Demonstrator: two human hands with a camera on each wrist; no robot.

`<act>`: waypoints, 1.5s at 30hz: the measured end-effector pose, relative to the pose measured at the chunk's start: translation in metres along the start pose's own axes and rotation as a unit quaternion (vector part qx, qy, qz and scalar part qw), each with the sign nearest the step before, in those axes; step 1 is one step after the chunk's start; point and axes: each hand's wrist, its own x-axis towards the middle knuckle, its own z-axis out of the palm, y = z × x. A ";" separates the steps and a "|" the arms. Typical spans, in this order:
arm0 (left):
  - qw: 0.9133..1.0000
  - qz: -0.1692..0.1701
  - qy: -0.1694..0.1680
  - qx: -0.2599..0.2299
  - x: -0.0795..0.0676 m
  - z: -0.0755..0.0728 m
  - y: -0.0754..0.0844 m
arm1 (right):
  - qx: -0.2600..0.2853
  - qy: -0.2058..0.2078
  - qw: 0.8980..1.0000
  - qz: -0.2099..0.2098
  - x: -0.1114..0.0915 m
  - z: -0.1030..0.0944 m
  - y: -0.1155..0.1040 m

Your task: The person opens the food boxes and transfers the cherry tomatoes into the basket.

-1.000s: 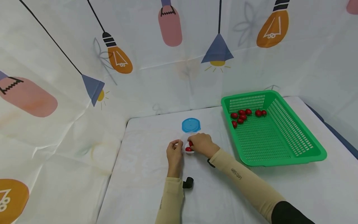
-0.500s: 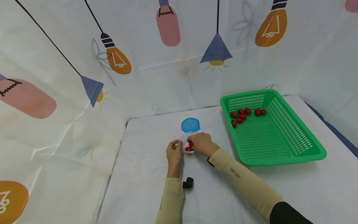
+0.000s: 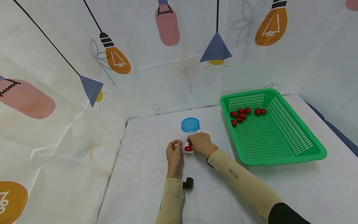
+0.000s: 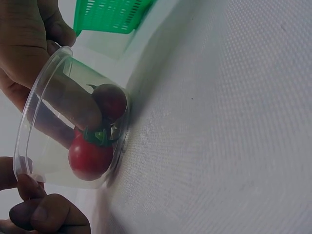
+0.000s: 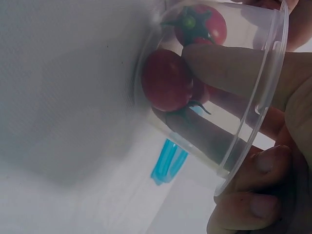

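A clear plastic cup [image 4: 54,168] stands on the white cloth, with cherry tomatoes inside. One red tomato [image 4: 90,159] with a green calyx shows at its bottom, beside a darker tomato [image 4: 111,101]. My left hand [image 3: 174,157] pinches the cup's rim from the left. From the other side, my right hand [image 3: 202,144] reaches into the cup. In the right wrist view its thumb and finger close around a cherry tomato that they partly cover, next to another tomato [image 5: 167,80] near the base. The right hand's remaining fingers stay outside the rim.
Behind the cup lies a blue lid [image 3: 190,124]. To the right, a green plastic basket [image 3: 282,158] holds several cherry tomatoes [image 3: 242,116] in its far left part. A white printed cloth [image 3: 167,84] hangs behind the table.
Both hands keep nearly the same place at the cup, the right hand's fingers still inside it. The head view has shifted slightly.
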 end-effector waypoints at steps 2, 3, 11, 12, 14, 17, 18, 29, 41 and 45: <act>1.000 0.000 0.000 0.003 0.000 0.000 0.000 | 0.001 0.005 1.000 -0.001 -0.001 0.000 0.001; 1.000 0.001 -0.002 0.006 0.000 0.000 0.000 | 0.002 0.009 1.000 -0.002 -0.001 0.001 0.001; 1.000 0.013 -0.008 0.013 0.000 0.000 0.000 | 0.017 0.039 0.999 -0.007 -0.002 0.005 0.006; 1.000 0.012 -0.008 0.012 0.000 -0.001 0.000 | 0.019 0.039 0.999 -0.008 -0.002 0.006 0.006; 1.000 0.009 -0.009 0.010 -0.001 -0.001 0.000 | 0.024 0.041 0.999 -0.010 -0.003 0.008 0.007; 1.000 0.006 -0.009 0.007 -0.001 -0.001 0.000 | 0.029 0.052 0.998 -0.014 -0.003 0.010 0.008; 1.000 0.006 -0.010 0.007 -0.001 -0.001 0.000 | 0.031 0.058 0.998 -0.015 -0.003 0.011 0.009; 1.000 0.001 -0.005 0.014 -0.001 0.000 0.002 | 0.065 0.097 0.993 -0.025 -0.004 0.015 0.013; 1.000 0.000 -0.005 0.014 0.000 -0.001 0.000 | 0.137 0.105 0.985 -0.028 -0.005 0.007 0.015; 1.000 0.003 -0.004 0.013 0.001 -0.001 0.000 | 0.143 0.103 0.984 -0.027 -0.005 0.004 0.015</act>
